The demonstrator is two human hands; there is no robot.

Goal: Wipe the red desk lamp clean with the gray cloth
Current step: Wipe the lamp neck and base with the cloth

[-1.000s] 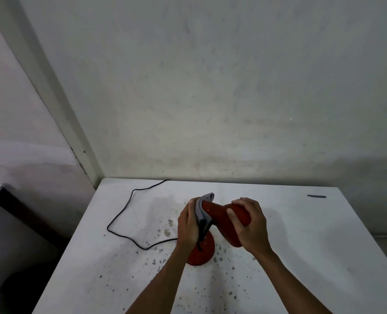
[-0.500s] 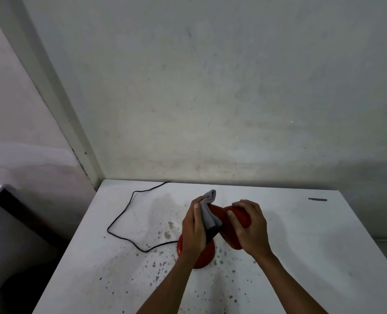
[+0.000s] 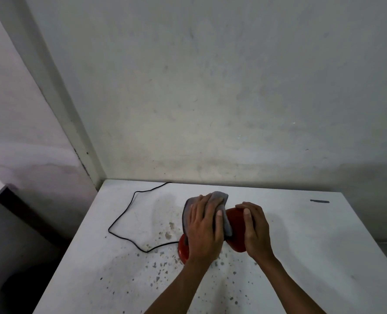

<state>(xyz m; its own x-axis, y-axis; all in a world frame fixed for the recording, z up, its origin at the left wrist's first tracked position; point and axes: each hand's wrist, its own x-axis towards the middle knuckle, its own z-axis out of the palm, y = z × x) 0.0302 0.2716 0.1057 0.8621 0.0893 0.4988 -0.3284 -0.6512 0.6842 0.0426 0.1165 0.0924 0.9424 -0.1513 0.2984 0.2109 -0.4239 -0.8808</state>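
Note:
The red desk lamp stands on the white table, its shade tipped toward me and its round base showing below my left wrist. My left hand presses the gray cloth flat over the lamp's neck and the left side of the shade. My right hand grips the shade from the right and holds it still. The lamp's neck is hidden under the cloth and hand.
The lamp's black cord loops across the left part of the white table to the back edge. The tabletop is speckled with chipped spots. A small dark mark lies at the back right. A wall rises right behind the table.
My left hand has turned from a side grip to lying flat on top, spreading the cloth over the lamp. My right hand has stayed on the shade.

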